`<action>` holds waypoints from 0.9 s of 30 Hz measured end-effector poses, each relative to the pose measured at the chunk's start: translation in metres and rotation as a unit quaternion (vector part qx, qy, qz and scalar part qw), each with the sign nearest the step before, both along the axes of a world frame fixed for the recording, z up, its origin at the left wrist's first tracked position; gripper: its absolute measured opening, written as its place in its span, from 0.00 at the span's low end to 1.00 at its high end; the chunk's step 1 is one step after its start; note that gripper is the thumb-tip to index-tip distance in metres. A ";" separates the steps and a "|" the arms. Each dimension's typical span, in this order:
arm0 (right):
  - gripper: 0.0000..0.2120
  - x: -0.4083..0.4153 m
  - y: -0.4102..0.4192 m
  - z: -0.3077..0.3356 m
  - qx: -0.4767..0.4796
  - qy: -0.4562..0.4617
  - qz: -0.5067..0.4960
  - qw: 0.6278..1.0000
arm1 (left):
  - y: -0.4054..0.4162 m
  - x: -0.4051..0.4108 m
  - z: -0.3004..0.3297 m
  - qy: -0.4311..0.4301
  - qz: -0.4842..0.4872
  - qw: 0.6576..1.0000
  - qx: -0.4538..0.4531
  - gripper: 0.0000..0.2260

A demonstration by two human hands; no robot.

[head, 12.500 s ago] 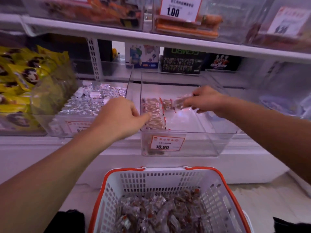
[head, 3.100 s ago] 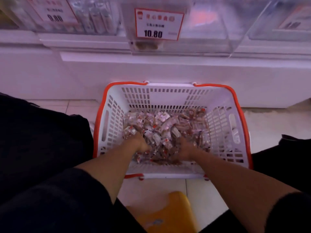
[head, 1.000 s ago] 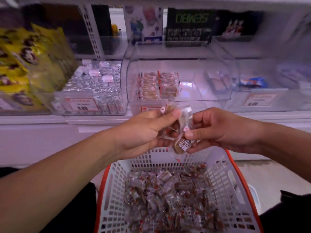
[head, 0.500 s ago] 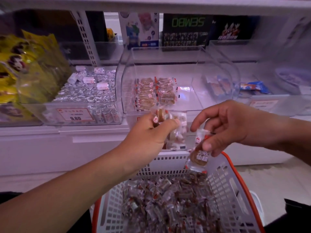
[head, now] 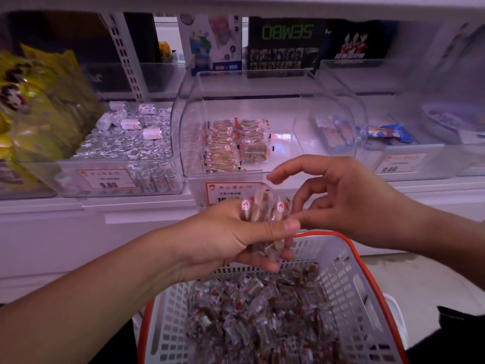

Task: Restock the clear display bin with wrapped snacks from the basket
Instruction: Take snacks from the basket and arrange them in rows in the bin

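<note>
The clear display bin (head: 262, 85) stands on the shelf straight ahead, with two short rows of wrapped snacks (head: 231, 145) at its left side. Below me is the white basket with an orange rim (head: 353, 249), holding a heap of wrapped snacks (head: 262, 313). Above the basket, in front of the bin, my left hand (head: 223, 240) grips a bunch of wrapped snacks (head: 262, 208). My right hand (head: 349, 206) hovers just right of that bunch with loosely bent fingers, one fingertip touching my left thumb, and I see nothing in it.
Left of the bin is a clear bin of silver-wrapped sweets (head: 126, 143), then yellow bags (head: 34, 106). Another clear bin on the right holds blue packets (head: 388, 132). Toy boxes (head: 286, 40) stand behind. A price label (head: 225, 190) hangs on the target bin's front.
My right hand pinched a single wrapped snack half a second ago; now no snack shows in it and it is back beside the bunch in my left hand.
</note>
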State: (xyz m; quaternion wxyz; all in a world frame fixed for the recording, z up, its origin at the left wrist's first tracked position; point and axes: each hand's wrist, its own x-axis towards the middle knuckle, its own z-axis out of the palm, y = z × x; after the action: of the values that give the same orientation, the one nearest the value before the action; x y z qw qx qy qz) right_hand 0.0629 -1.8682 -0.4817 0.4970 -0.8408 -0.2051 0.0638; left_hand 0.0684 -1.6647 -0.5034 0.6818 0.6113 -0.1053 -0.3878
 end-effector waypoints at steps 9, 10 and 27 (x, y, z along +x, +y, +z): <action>0.31 -0.001 0.003 -0.007 -0.083 -0.043 0.063 0.994 | 0.002 0.005 -0.002 -0.077 -0.057 0.990 0.099 0.09; 0.30 0.000 0.002 -0.006 -0.088 -0.043 0.068 0.993 | 0.001 0.005 -0.002 -0.077 -0.064 0.989 0.105 0.11; 0.25 -0.002 0.012 -0.001 -0.133 -0.138 0.089 0.977 | 0.005 0.007 0.012 -0.148 -0.063 0.973 0.163 0.30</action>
State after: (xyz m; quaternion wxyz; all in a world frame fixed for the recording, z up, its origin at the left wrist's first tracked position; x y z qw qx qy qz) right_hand 0.0608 -1.8561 -0.4830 0.3402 -0.8782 -0.3356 0.0175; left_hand 0.0758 -1.6594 -0.4919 0.5237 0.7571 -0.1788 -0.3472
